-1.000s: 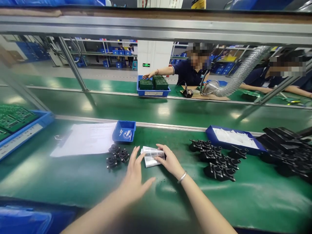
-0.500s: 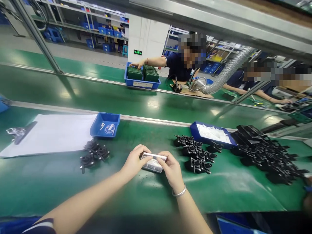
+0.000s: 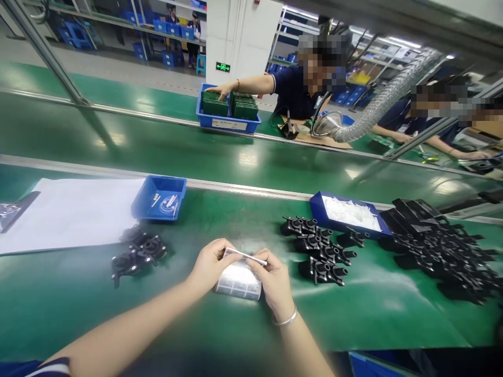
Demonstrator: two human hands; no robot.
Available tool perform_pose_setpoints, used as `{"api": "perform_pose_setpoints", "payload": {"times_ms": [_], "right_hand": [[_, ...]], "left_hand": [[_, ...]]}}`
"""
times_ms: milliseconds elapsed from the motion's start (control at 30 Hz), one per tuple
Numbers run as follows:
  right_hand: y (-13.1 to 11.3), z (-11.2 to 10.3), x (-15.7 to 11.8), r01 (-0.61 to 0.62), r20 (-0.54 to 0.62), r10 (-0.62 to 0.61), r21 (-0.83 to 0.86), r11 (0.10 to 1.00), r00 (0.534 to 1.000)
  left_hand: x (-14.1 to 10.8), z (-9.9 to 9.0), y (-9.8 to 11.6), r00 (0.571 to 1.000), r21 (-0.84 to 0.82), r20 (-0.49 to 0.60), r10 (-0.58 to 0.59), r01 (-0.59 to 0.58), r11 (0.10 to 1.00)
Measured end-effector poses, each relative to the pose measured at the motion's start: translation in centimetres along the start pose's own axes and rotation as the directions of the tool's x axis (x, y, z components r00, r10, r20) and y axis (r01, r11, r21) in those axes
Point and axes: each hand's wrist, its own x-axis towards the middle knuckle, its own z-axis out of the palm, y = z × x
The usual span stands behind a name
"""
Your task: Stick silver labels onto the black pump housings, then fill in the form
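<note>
A small silvery sheet of labels [image 3: 239, 281], marked off in rectangles, is held above the green table, its far edge rolled or folded over. My left hand [image 3: 214, 264] pinches the left end of that edge between thumb and fingers. At the right end, my right hand [image 3: 273, 275], with a bangle on its wrist, pinches the same edge. The lower part of the sheet curves toward me. Several black plastic parts [image 3: 320, 241] stand right of my hands, and a small group of similar black parts [image 3: 137, 254] lies to the left.
A blue tray [image 3: 178, 199] holds small white pieces beside a large white sheet [image 3: 86, 209]. Behind the black parts sits a blue box [image 3: 318, 207] of white pieces; more black parts [image 3: 444, 246] are heaped far right. Across the bench, a person reaches into a blue bin [image 3: 204, 119] of green boards.
More of the label sheet now shows below my fingers, hanging toward me. Both hands still pinch its edge. The camera view has shifted slightly.
</note>
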Motion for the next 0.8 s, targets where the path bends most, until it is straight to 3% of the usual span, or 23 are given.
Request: {"api": "perform_pose_setpoints", "payload": {"times_ms": [133, 333, 633, 800], "right_hand": [[0.17, -0.09, -0.10, 0.008, -0.011, -0.008, -0.015, 1.000, 1.000], [0.22, -0.10, -0.39, -0.001, -0.004, 0.001, -0.037, 0.999, 1.000], [0.26, -0.25, -0.41, 0.046, -0.026, -0.047, -0.061, 0.997, 0.999], [0.37, -0.17, -0.44, -0.009, -0.029, 0.009, -0.021, 1.000, 1.000]], "left_hand": [[-0.14, 0.42, 0.11, 0.995, -0.151, 0.030, -0.097, 0.100, 0.984], [-0.09, 0.31, 0.12, 0.999, -0.071, -0.011, -0.040, 0.039, 0.997], [-0.29, 0.28, 0.30, 0.998, -0.061, 0.011, -0.070, 0.070, 0.996], [-0.28, 0.36, 0.36, 0.988, -0.147, 0.017, -0.150, 0.151, 0.978]]}}
